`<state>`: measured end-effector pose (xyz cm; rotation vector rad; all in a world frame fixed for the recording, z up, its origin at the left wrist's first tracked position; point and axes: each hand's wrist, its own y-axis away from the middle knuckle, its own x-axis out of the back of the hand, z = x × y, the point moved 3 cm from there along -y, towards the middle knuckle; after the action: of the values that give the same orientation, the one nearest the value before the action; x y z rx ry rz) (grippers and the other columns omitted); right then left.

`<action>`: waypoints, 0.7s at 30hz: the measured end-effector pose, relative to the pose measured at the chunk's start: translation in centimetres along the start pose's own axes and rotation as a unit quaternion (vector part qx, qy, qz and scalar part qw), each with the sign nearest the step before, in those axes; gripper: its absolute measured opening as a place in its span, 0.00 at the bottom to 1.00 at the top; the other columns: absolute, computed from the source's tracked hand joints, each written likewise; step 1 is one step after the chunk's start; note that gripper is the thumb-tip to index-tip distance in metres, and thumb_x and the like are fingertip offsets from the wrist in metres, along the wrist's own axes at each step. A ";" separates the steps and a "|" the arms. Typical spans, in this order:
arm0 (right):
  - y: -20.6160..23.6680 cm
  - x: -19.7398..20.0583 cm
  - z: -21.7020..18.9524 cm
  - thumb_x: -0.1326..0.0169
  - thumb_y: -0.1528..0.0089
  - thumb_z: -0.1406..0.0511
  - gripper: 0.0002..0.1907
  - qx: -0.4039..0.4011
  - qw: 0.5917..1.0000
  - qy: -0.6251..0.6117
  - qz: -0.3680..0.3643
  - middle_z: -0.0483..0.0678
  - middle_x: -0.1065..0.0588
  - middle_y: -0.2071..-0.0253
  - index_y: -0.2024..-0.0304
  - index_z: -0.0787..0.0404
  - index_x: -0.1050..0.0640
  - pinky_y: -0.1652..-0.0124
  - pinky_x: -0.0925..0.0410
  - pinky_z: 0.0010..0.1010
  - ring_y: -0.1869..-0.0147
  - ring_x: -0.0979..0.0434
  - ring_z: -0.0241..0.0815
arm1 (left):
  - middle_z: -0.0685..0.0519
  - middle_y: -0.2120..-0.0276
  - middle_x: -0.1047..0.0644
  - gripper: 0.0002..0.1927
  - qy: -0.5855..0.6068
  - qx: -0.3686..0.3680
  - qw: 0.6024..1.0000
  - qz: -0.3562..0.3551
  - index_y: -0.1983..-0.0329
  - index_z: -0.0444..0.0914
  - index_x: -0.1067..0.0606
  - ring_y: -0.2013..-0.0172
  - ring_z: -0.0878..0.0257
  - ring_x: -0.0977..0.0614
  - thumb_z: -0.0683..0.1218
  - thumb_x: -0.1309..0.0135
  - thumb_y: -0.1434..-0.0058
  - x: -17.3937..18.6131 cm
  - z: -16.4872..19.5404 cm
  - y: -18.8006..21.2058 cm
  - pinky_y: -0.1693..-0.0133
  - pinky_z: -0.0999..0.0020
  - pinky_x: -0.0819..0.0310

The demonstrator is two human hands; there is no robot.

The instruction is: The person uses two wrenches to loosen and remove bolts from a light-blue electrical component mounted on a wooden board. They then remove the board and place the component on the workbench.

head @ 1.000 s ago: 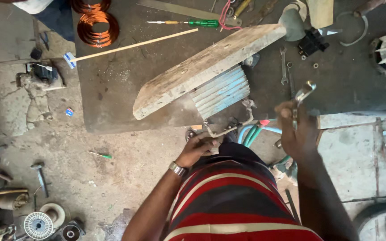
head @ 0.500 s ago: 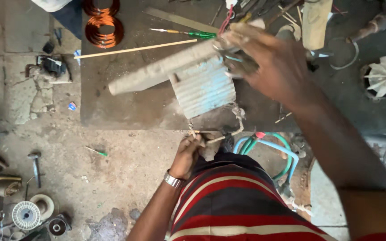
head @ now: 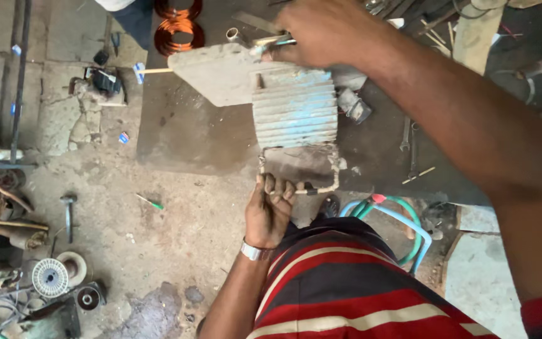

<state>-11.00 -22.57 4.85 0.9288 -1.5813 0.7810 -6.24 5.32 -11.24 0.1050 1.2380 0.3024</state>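
Head view looks down at a dusty grey concrete floor (head: 177,207) with bits and tools lying all over it. Biggest of all is the pale blue ribbed metal motor body (head: 295,113), which sits in the middle of the picture on a darker patch of the floor. A flat grey worn plank (head: 221,72) lies across the top of the motor body and sticks out to its left. A bent grey metal bracket (head: 330,172) hangs off the near edge of the motor body.

The person's striped red, black and cream shirt (head: 359,289) fills the bottom, just below the motor body. The right hand (head: 324,31) reaches over the far end of the motor body, and its fingers are curled shut around thin green-handled tools (head: 271,43) there. The left hand (head: 270,210) is just below the motor body, and its fingers are closed tight on the bottom bar of the bracket. A silver wristwatch (head: 253,251) sits on that wrist.

A loop of green and blue hose (head: 403,220) lies on the floor below and to the right of the motor body. Two coils of orange copper wire (head: 178,28) lie up and to the left of it. A small hammer (head: 68,210) lies far to its left, and a little green screwdriver (head: 150,202) is nearer on that side.
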 end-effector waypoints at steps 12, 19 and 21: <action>2.6 -0.4 -1.3 0.39 0.41 0.54 0.17 0.030 0.984 0.168 0.043 0.57 0.24 0.78 0.71 0.61 0.18 0.69 0.29 0.47 0.72 0.20 0.55 | 0.57 0.75 0.41 0.18 -0.056 -0.034 0.998 0.023 0.70 0.43 0.39 0.69 0.62 0.37 0.51 0.63 0.23 0.9 -0.1 0.7 0.59 0.63 0.37; 8.0 2.3 -3.3 0.43 0.35 0.48 0.27 -0.072 0.987 0.060 0.132 0.56 0.26 0.83 0.68 0.67 0.19 0.75 0.33 0.44 0.80 0.24 0.52 | 0.62 0.83 0.48 0.20 -0.140 -0.095 0.985 0.038 0.76 0.46 0.44 0.81 0.67 0.48 0.53 0.58 0.27 -2.6 8.3 2.5 0.76 0.67 0.51; 9.7 2.7 -4.5 0.39 0.31 0.53 0.21 -0.019 0.970 -0.024 0.241 0.55 0.24 0.76 0.64 0.66 0.18 0.71 0.32 0.41 0.75 0.24 0.48 | 0.63 0.83 0.48 0.19 -0.189 -0.099 0.977 0.027 0.76 0.46 0.43 0.82 0.68 0.49 0.52 0.57 0.28 -4.7 11.9 3.9 0.77 0.69 0.52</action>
<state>-17.76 -14.50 8.20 0.5393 -1.8881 1.0629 2.91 8.69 -2.12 0.0216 0.8241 0.4305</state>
